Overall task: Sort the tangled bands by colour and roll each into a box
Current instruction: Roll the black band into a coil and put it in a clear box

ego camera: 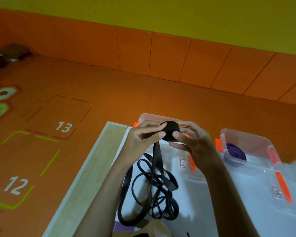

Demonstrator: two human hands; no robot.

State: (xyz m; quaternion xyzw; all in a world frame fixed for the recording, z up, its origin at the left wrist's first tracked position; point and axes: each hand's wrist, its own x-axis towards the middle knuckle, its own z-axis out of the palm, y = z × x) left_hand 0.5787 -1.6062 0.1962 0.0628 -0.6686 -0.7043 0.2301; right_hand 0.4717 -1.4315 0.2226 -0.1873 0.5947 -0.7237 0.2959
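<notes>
Pinching the black roll between thumbs and fingertips, the left hand and the right hand both grip it, fingers curled round the coil. From the roll a flat black tail drops to the black tangle, which lies below the roll on the white table.

By my judgement the black band is only partly wound, as most of it is loose in that heap. Just behind the roll stands a clear box; the hands hide what it holds. Right of the roll, a second clear box already holds a purple roll, so that colour looks finished.

Two red-edged labels on the lids below and right of the roll are too small to read. Far left of the roll, the floor shows "13" and "12".
</notes>
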